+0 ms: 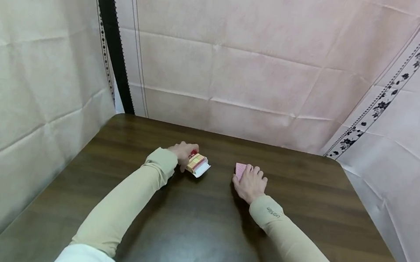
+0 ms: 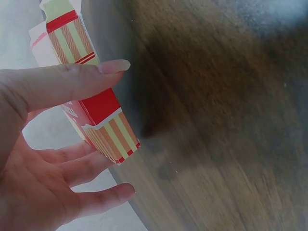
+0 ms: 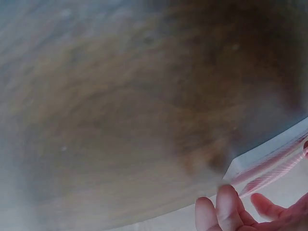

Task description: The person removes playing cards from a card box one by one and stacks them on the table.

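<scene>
My left hand (image 1: 184, 152) pinches a small red and yellow striped card box (image 2: 103, 108) between thumb and fingers, just over the table. The box's open end, with white flaps, points right toward the other hand in the head view. My right hand (image 1: 251, 183) grips a deck of playing cards (image 1: 240, 169) with a pink-red patterned back. In the right wrist view the deck (image 3: 269, 166) shows its white edge and patterned face, and the fingers stand along it. Part of the deck is hidden beneath the right hand. A gap separates the box from the deck.
Both hands work near the far side of a dark brown wooden table (image 1: 198, 218). White creased cloth (image 1: 241, 77) hangs behind it and on both sides. A floral black border (image 1: 388, 94) runs down the cloth on the right, and a dark strip (image 1: 113, 34) on the left.
</scene>
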`<state>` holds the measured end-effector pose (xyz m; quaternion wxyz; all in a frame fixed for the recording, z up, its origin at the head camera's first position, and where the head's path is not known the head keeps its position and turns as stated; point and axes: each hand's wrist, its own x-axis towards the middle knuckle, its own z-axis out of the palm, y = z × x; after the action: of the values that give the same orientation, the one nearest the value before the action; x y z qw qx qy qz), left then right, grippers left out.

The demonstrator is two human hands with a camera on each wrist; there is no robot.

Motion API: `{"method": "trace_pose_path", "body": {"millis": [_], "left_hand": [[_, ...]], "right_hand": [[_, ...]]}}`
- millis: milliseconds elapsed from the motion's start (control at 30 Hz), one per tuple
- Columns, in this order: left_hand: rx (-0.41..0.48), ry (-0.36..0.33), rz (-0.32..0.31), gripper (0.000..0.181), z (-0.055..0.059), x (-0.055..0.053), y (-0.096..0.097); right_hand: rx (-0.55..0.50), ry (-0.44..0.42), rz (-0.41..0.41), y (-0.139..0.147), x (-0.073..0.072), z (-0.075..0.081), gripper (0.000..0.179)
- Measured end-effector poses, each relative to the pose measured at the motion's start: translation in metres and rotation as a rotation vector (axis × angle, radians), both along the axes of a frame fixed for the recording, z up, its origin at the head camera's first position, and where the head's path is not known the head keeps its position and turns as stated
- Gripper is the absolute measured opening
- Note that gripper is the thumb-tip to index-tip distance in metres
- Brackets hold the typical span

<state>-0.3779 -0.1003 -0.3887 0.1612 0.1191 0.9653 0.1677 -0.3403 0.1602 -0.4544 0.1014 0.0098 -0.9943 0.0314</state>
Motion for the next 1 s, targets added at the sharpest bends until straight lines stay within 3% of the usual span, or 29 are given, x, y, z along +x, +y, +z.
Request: {"method": "trace_pose_path", "body": {"millis": [267,533,667,733,833,900,1000], "left_hand": [[0.0,-0.015,0.002,0.078,0.002,0.004,0.0],[-0.005,0.008,0.006,0.078,0.001,0.001,0.007],[-0.008,0.019,-0.012,0.077,-0.002,-0.003,0.014],[-0.024,0.031,-0.012,0.077,-0.004,-0.005,0.017],[-0.034,0.044,-0.016,0.077,-0.004,-0.006,0.02],[-0.029,0.047,-0.026,0.077,-0.004,-0.005,0.021],[-0.016,0.05,-0.041,0.075,-0.001,-0.004,0.022]], "right_hand": [[0.008,-0.058,-0.01,0.001,0.0,-0.003,0.06],[0.023,-0.06,0.015,0.004,0.002,-0.003,0.06],[0.036,0.001,0.036,0.006,0.002,-0.001,0.062],[0.03,0.077,0.117,0.003,0.002,0.002,0.054],[-0.018,0.169,0.315,-0.006,0.002,0.01,0.038],[-0.063,0.169,0.458,-0.015,0.003,0.017,0.032],[-0.077,0.105,0.59,-0.031,0.004,0.023,0.037]]}}
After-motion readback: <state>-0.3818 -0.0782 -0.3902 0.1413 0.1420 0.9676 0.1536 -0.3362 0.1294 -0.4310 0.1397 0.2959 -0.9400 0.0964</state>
